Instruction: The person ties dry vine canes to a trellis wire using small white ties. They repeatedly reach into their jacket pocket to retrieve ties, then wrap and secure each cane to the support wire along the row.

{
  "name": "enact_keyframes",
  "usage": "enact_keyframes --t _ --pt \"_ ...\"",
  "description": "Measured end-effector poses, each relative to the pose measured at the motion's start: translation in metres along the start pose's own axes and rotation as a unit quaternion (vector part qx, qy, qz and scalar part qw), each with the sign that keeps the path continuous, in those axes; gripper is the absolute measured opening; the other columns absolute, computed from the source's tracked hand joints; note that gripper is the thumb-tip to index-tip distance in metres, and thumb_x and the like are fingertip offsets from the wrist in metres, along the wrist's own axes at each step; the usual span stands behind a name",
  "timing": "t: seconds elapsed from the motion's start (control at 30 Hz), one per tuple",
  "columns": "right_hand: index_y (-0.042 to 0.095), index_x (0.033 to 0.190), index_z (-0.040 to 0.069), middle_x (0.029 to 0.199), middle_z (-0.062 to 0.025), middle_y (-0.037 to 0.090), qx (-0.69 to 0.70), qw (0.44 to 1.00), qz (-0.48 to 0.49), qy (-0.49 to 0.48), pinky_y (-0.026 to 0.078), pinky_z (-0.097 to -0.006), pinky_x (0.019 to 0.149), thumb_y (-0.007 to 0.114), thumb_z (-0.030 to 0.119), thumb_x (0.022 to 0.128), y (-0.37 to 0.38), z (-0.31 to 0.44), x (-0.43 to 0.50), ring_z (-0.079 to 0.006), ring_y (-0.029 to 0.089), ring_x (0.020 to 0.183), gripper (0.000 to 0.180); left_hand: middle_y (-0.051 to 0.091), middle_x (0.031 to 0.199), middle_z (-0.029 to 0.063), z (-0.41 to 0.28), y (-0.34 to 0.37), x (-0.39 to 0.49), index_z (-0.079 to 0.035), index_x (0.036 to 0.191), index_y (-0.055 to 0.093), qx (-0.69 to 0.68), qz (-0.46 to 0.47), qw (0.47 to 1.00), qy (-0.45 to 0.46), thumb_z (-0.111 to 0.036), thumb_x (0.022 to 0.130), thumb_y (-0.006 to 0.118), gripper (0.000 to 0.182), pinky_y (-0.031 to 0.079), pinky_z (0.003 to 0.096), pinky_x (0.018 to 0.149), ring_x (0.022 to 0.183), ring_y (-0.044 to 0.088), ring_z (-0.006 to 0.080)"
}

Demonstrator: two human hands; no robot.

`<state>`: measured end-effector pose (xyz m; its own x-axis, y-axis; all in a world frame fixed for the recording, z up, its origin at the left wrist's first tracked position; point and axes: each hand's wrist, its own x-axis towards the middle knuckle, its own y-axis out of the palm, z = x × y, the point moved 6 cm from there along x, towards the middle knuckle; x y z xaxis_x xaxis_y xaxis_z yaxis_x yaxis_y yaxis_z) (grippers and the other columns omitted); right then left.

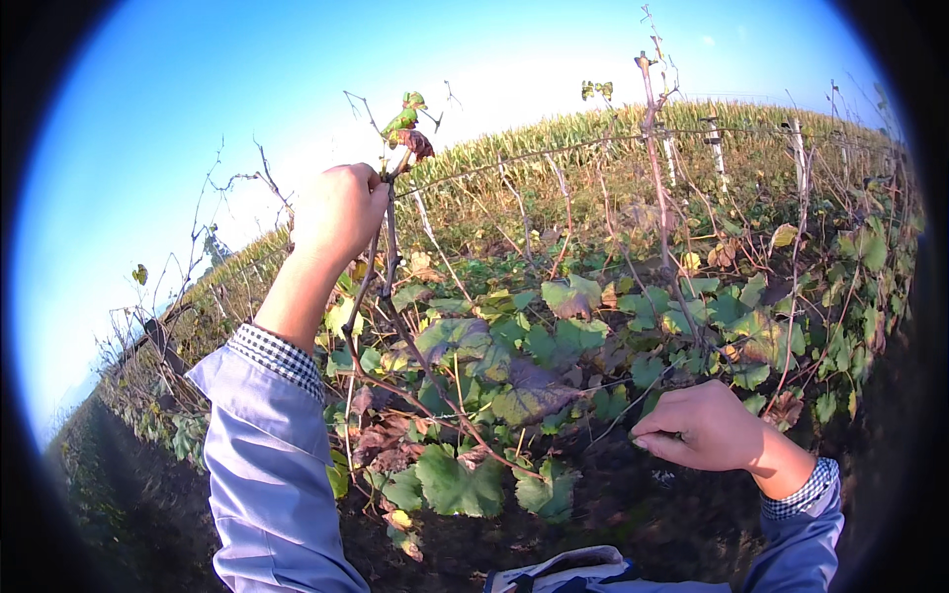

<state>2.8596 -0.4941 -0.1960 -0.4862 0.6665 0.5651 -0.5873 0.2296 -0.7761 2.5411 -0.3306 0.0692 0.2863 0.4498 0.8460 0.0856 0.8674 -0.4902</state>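
Observation:
My left hand [341, 211] is raised at the upper left, its fingers closed around a grapevine cane [391, 241] at the height of the trellis wire [511, 157]. Above the fist, the cane's tip bears green leaves [404, 118] and a shrivelled reddish leaf [412, 142]. Below, brown canes run down into green and purplish vine leaves [530, 389]. Lower right, my right hand [700, 428] hovers in front of the foliage, fingers curled and thumb close to the forefinger. No held thing shows clearly in it.
Another upright vine cane [656, 170] crosses the wire to the right. Pale trellis posts [799, 156] stand farther along. Behind lies a field of tall yellowing crop [549, 133]. Dark soil [445, 545] runs beneath the row. A whitish cloth item [571, 567] hangs at my front.

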Motion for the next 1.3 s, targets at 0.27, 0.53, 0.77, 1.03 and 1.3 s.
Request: enact_keyframes --t 0.27,0.53,0.77,1.03,1.3 --pt "0.081 0.1 0.017 0.087 -0.0028 0.075 -0.024 0.999 0.015 0.016 0.057 -0.0421 0.063 0.078 0.027 0.095 0.01 0.011 -0.007 -0.0284 0.074 0.078 0.011 0.075 0.088 0.0224 0.011 -0.013 0.004 -0.001 0.092 0.075 0.016 -0.091 0.995 0.045 -0.015 0.096 0.066 0.017 0.061 0.0508 0.08 0.085 0.075 0.0411" --pt "0.08 0.098 0.015 0.087 -0.0044 0.074 -0.052 0.996 0.065 0.027 0.057 -0.044 0.064 0.075 0.028 0.096 0.034 0.024 0.013 -0.0305 0.073 0.079 0.014 0.074 0.105 0.0179 0.043 -0.015 0.0 -0.002 0.099 0.074 0.153 -0.074 0.982 0.077 -0.008 0.091 0.071 0.011 0.06 0.0469 0.091 0.104 0.073 0.0349" --pt "0.08 0.095 0.014 0.088 -0.0058 0.074 -0.095 0.995 0.01 0.013 0.058 -0.0453 0.066 0.075 0.027 0.095 0.032 0.039 0.056 -0.0323 0.073 0.08 0.014 0.073 0.106 0.0079 0.029 -0.014 -0.027 -0.015 0.11 0.08 -0.039 -0.114 0.969 0.215 -0.019 0.085 0.082 0.025 0.054 0.0455 0.095 0.106 0.069 0.0306" --pt "0.081 0.095 0.011 0.091 -0.0094 0.073 -0.11 0.99 -0.084 -0.014 0.058 -0.0491 0.073 0.076 0.025 0.093 0.029 0.048 0.113 -0.035 0.073 0.085 0.014 0.076 0.091 0.0084 0.035 0.008 -0.019 -0.013 0.099 0.081 -0.095 -0.087 0.974 0.186 -0.022 0.094 0.074 0.012 0.056 0.045 0.087 0.095 0.071 0.0306" --pt "0.081 0.095 0.01 0.091 -0.01 0.074 -0.113 0.992 -0.047 0.034 0.058 -0.0491 0.073 0.076 0.024 0.093 0.042 0.037 0.119 -0.0352 0.073 0.087 0.015 0.079 0.09 0.0175 0.06 0.032 0.006 -0.007 0.109 0.082 -0.232 0.045 0.971 0.021 -0.027 0.098 0.071 0.026 0.059 0.0466 0.083 0.087 0.077 0.0364"
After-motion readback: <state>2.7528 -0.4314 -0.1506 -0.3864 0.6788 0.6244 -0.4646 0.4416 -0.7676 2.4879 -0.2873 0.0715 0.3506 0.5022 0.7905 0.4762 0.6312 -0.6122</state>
